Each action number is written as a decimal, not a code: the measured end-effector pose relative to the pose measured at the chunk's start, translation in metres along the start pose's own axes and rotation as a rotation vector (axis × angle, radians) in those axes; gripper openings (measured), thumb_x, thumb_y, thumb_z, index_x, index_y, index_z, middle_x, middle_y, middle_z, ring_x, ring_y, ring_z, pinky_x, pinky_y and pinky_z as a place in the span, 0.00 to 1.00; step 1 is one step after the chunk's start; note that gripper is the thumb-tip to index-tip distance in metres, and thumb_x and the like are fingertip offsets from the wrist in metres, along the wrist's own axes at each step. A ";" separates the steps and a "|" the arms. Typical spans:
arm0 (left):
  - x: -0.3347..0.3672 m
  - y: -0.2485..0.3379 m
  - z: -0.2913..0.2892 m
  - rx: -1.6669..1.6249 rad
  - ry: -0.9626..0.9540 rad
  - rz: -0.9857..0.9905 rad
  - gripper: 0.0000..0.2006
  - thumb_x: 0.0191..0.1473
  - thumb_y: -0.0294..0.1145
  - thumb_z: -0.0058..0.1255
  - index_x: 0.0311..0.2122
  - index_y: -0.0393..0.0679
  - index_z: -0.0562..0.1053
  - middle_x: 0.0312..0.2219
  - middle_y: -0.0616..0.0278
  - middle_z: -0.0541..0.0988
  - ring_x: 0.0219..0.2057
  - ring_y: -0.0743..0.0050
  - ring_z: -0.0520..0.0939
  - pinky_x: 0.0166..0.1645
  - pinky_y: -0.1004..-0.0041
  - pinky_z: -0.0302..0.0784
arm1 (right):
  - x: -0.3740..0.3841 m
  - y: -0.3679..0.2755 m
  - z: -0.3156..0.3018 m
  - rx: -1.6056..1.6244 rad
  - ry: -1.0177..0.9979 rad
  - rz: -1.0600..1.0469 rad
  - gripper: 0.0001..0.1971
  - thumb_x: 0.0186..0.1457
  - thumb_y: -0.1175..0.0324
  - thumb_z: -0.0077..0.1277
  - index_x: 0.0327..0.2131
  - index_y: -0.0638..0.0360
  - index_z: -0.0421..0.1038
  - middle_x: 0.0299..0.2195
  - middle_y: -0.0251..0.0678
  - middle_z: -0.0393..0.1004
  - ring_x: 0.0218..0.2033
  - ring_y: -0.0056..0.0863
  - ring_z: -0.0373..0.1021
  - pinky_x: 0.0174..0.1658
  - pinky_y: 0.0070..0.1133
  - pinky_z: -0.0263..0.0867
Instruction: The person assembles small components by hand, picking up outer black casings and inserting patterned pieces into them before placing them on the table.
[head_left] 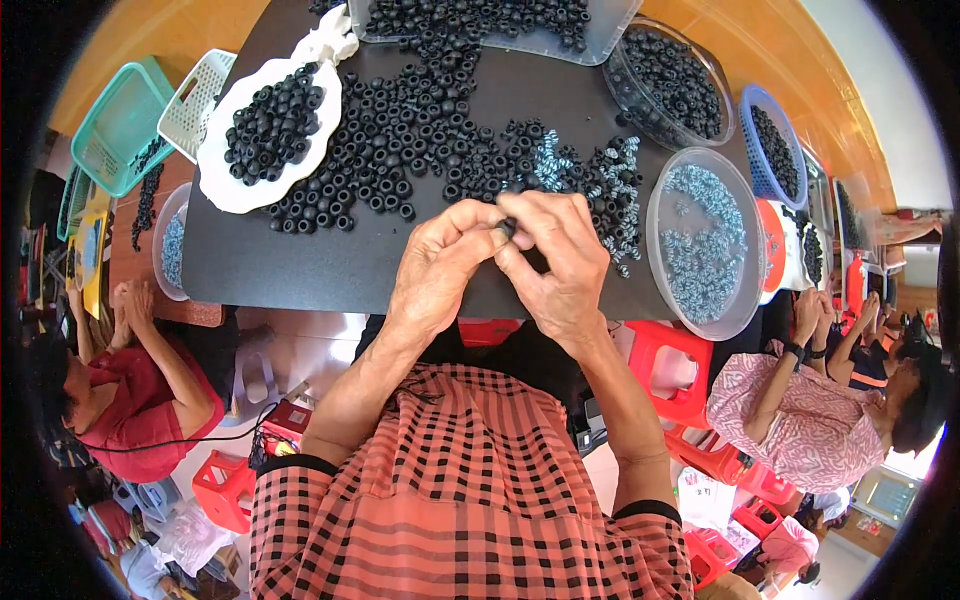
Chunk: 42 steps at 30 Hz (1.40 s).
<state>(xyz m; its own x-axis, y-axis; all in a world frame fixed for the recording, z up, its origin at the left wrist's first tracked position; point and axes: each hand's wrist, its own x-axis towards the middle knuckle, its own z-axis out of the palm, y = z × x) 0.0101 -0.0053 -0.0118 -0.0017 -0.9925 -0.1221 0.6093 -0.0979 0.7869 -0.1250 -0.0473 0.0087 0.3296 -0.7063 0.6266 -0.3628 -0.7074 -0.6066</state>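
Note:
Above the table's near edge, my left hand [440, 262] pinches a small black plastic part [507, 227] between thumb and fingertips. Close against it is my right hand [556, 258], its fingers curled toward the part and partly blurred; whether they grip anything is hidden. Just beyond my hands, loose black ring-like plastic parts [385, 140] with round holes spread over the dark table [300, 265]. Small blue-and-white coiled pieces [550, 160] lie among them, with more at the heap's right side.
Black parts fill a white scalloped dish [215, 165], a clear tub [608, 30] and a round clear bowl [725, 120]. A round container [655, 245] of blue pieces overhangs the right edge. People work at both sides, left [150, 400] and right [800, 415]. Red stools [680, 375] stand behind.

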 end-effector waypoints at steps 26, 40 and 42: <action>-0.001 0.000 0.000 0.144 -0.072 0.067 0.11 0.61 0.31 0.38 0.43 0.36 0.69 0.29 0.55 0.78 0.42 0.69 0.76 0.54 0.68 0.66 | 0.132 0.065 -0.015 -0.110 -0.246 0.039 0.11 0.45 0.74 0.53 0.36 0.60 0.74 0.36 0.41 0.75 0.38 0.36 0.72 0.43 0.28 0.66; -0.003 0.008 0.003 0.255 -0.089 0.071 0.10 0.61 0.29 0.39 0.40 0.35 0.69 0.30 0.59 0.77 0.37 0.76 0.78 0.47 0.74 0.71 | 0.146 0.078 0.043 -0.195 -0.625 -0.170 0.12 0.42 0.76 0.49 0.35 0.63 0.73 0.29 0.44 0.73 0.29 0.40 0.71 0.37 0.30 0.67; -0.004 0.006 0.003 0.223 -0.078 0.073 0.09 0.60 0.29 0.39 0.39 0.35 0.69 0.30 0.59 0.77 0.37 0.76 0.77 0.47 0.74 0.70 | 0.137 0.068 0.034 -0.185 -0.603 -0.093 0.11 0.41 0.74 0.51 0.33 0.63 0.74 0.28 0.43 0.74 0.26 0.36 0.71 0.34 0.29 0.68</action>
<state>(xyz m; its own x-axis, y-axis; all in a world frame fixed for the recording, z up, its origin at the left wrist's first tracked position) 0.0116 -0.0025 -0.0052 -0.0305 -0.9993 -0.0200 0.4200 -0.0310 0.9070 -0.0748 -0.1930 0.0363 0.7802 -0.5716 0.2542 -0.4357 -0.7881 -0.4349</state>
